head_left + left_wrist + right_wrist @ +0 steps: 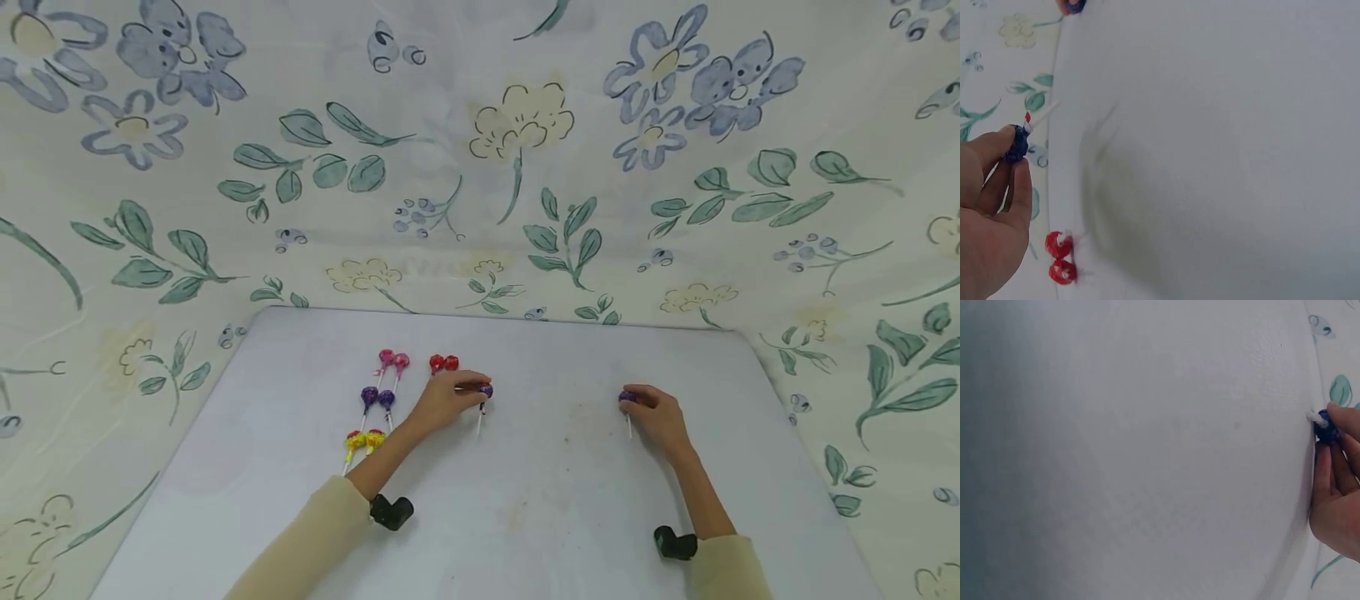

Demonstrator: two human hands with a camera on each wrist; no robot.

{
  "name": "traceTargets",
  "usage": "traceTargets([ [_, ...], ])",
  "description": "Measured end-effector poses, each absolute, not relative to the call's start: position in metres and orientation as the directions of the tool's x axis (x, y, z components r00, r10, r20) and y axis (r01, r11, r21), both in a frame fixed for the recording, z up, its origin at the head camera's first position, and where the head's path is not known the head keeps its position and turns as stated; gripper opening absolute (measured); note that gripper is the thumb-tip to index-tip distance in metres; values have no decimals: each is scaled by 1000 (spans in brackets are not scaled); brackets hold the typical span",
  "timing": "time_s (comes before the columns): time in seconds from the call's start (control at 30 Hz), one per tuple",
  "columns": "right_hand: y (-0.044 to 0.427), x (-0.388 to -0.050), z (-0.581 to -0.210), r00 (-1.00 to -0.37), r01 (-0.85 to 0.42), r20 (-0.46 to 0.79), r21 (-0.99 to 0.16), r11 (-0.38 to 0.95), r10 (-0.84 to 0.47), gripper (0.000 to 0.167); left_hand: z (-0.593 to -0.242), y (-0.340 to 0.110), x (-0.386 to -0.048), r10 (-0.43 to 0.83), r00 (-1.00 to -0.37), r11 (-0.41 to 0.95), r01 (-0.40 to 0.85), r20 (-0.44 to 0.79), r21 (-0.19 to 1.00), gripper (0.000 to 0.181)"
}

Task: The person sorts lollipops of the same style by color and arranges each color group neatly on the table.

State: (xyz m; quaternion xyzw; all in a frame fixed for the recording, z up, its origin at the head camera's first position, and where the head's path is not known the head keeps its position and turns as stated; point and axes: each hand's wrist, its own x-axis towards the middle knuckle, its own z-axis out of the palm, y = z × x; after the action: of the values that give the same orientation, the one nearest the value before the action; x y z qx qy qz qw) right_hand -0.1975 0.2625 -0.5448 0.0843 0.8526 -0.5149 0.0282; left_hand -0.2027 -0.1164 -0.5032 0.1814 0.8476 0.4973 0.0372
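My left hand (444,402) pinches a dark purple lollipop (486,390) by its wrapped head, stick pointing down toward me. In the left wrist view that lollipop (1017,144) looks dark blue, with a bit of red at its neck. Further right, my right hand (657,415) holds another dark purple lollipop (627,398) between thumb and fingers, its white stick (630,427) hanging below. Two red lollipops (444,362) lie just behind the left hand, their sticks hidden by it in the head view.
Left of the left hand lie pairs of pink lollipops (393,359), purple lollipops (377,398) and yellow lollipops (365,440); the left forearm partly covers the yellow ones. The white table (555,517) ends at the back against a flower-patterned cloth (450,275).
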Motion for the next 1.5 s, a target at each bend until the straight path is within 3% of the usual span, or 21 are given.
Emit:
traceTargets([
  [0.57,261,-197,-545,-985,165,-121,-858,487,121,36,-507,-184,-182,187,-981,514,145,55,845,30],
  [0.87,262,-196,-544,-986,160,-120,-861,483,113,37,-513,-188,-180,102,-994,549,96,48,831,24],
  [1.5,260,-193,-540,-990,137,-101,-865,482,100,35,-517,-178,-181,64,-998,625,52,15,779,25],
])
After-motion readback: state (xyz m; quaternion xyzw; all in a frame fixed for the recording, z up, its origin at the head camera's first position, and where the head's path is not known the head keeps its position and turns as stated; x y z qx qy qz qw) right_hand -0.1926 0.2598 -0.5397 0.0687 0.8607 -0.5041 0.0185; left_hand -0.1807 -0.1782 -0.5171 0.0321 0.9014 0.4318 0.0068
